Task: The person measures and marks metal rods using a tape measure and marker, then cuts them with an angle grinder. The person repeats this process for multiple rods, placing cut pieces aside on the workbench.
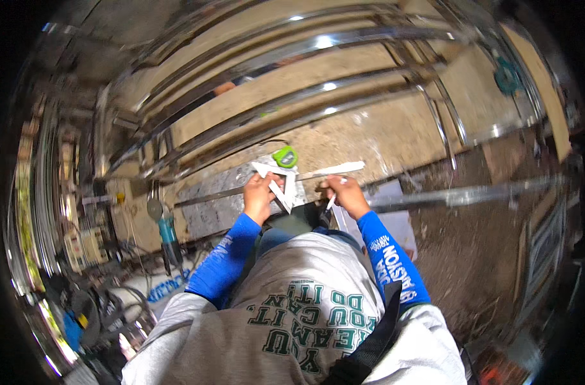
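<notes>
Long shiny steel bar [395,196]: lies across your knees, no mark visible on it yet. White triangular metal square [281,186]: your left hand [259,194], fingers closed, presses it on the bar. Small white marker [331,203]: pinched in your right hand [345,194]; green tape measure [285,156] just beyond.

I wear a light grey sweatshirt [305,333] with dark green block lettering printed across the chest, its loose sleeves ending well above my elbows. Under it, tight bright blue sleeves cover both forearms down to the wrists: the left blue sleeve [225,260] carries faint pale lettering along its length, and the right blue sleeve [390,263] has bolder white lettering running down it. A black strap [376,333] crosses the lower right part of the sweatshirt on a slant. My left hand [259,196] and right hand [345,192] are bare, without gloves.
</notes>
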The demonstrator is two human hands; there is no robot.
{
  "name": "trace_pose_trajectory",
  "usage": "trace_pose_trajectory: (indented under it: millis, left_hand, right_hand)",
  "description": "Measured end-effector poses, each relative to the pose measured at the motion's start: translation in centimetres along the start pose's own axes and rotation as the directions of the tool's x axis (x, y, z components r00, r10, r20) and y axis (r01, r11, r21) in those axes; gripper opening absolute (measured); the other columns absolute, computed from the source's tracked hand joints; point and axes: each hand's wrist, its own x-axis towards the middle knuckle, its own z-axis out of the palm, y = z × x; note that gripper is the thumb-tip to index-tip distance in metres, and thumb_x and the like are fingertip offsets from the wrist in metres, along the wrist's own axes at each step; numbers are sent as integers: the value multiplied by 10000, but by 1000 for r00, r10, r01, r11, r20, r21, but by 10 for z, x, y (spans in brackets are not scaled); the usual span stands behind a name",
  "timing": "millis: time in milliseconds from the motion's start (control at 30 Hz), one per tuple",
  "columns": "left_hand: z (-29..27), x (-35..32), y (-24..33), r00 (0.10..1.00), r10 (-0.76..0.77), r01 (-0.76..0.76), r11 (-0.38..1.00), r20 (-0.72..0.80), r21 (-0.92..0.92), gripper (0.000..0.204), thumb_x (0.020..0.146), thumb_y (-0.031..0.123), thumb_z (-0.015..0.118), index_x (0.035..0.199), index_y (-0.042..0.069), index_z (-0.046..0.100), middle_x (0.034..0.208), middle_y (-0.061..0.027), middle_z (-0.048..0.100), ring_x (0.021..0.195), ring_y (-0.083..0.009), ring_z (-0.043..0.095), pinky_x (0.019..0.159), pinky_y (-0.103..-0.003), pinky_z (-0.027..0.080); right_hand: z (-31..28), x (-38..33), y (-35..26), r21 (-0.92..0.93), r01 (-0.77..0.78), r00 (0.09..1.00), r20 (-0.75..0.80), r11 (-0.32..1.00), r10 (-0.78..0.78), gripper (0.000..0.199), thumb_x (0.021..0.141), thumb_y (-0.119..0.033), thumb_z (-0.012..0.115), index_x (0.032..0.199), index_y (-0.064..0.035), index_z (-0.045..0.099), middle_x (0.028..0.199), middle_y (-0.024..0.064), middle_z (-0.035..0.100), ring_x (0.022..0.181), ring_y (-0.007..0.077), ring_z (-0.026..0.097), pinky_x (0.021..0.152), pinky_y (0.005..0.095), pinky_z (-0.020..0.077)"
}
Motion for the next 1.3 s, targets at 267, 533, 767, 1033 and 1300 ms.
trace_pose_trajectory:
  millis: [267, 533, 767, 1033, 1300]
  left_hand:
    - [-104, 43, 17, 927, -109, -52, 911, -359, -410, 305, 1080, 226, 622, 1244, -17, 541, 1229, -183, 641, 1125, -339, 719, 838, -502, 676]
    - [-49, -111, 17, 982, 187, -167, 934, 33, -317, 431, 1042, 160, 727, 1438, 18, 635, 1113, -100, 746, 998, -199, 748, 822, -347, 650]
    - [-78, -165, 47, 760, 589, -578, 806, -273, 130, 205, 958, 72, 822, 1109, -62, 788, 1006, -105, 804, 896, -107, 726, 778, -278, 616]
    - [-145, -174, 49, 851, 456, -507, 841, -260, -187, 206, 1007, 56, 757, 1176, -60, 746, 975, -132, 799, 861, -186, 780, 790, -298, 629]
    - [-183, -172, 57, 862, 472, -506, 823, -187, -259, 191, 1004, 41, 757, 1169, -53, 739, 981, -145, 801, 881, -192, 782, 792, -311, 625]
  right_hand:
    - [31, 16, -47, 763, 7, 998, 30, 646, -47, 481, 1112, -441, 480, 744, -132, 461, 756, 63, 522, 770, 243, 556, 782, 447, 493]
    - [169, -16, -100, 750, -38, 907, 303, 660, -293, 506, 1111, -389, 440, 672, -150, 363, 643, 17, 359, 622, 196, 348, 898, 462, 475]
    - [260, -57, -123, 639, -60, 798, 492, 766, -348, 508, 1125, -365, 421, 673, -140, 370, 634, 37, 411, 628, 209, 421, 1000, 467, 500]
    - [298, -41, -161, 552, 239, 822, 322, 799, -469, 506, 1135, -394, 414, 691, -155, 376, 643, 25, 377, 633, 197, 367, 766, 442, 477]
    - [345, -32, -164, 467, 412, 761, 296, 783, -577, 479, 1110, -368, 443, 700, -129, 378, 644, 58, 395, 643, 217, 412, 708, 433, 449]
